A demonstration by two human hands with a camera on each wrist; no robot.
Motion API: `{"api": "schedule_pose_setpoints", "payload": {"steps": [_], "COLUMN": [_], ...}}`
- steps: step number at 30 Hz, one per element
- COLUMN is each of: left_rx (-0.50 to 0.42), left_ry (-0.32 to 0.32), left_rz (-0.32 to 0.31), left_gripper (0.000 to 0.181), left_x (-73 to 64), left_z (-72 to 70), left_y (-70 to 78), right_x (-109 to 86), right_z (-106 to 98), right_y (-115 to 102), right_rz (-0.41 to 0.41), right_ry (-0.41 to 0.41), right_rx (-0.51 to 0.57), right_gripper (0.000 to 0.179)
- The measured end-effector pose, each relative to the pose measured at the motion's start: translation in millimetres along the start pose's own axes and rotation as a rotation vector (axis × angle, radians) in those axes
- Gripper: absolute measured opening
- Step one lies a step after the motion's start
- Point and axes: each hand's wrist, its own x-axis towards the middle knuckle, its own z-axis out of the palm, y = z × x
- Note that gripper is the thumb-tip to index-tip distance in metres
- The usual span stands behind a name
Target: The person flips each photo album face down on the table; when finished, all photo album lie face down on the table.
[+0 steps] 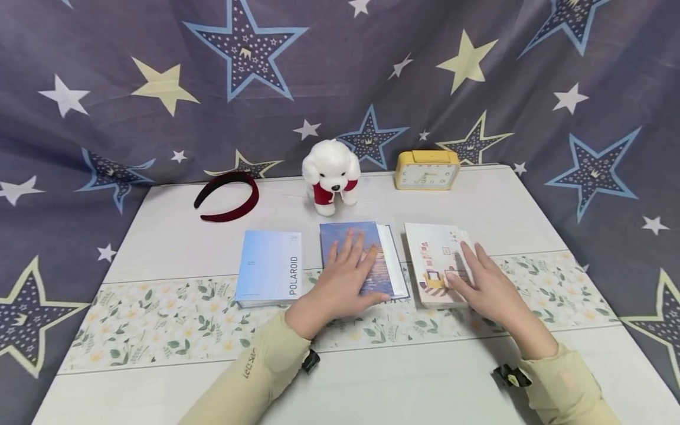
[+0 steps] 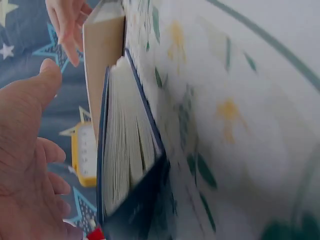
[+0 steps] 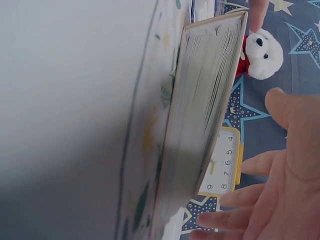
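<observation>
On the table [image 1: 425,381], a sea-picture album [image 1: 379,276] lies mid-frame, a cream album [image 1: 438,260] right of centre; I'd judge they're being reached for, so gripping calls for curled fingers; left hand [image 1: 342,289] above the first, right hand [image 1: 490,290] by the second's right edge, both palm-down, spread, holding nothing

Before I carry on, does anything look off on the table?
Yes: the yellow alarm clock looks upside down; in the right wrist view its 6 sits along the top edge. The blue album under the left hand also seems askew: its front cover leaves a strip of pages bare.
</observation>
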Motion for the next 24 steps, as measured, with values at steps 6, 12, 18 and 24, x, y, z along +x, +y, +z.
{"api": "schedule_pose_setpoints", "payload": {"steps": [6,12,18,24], "left_rx": [-0.006,0.032,0.038,0.056], "left_ry": [-0.035,-0.073,-0.106,-0.113], "left_rz": [0.058,0.085,0.101,0.134], "left_gripper": [0.095,0.089,0.085,0.081], "left_x": [9.9,18.6,29.1,38.0], "left_z": [7.2,14.5,18.6,20.3], "left_y": [15.6,28.3,42.8,56.3], "right_x": [-4.4,-8.5,-10.5,-13.8], "right_z": [2,1,1,1], "right_y": [7,10,12,13], "right_rz": [0.035,0.095,0.141,0.167], "right_ry": [-0.008,-0.032,-0.036,-0.004], "right_rx": [0.031,0.077,0.098,0.1], "right_gripper": [0.08,0.081,0.082,0.079]}}
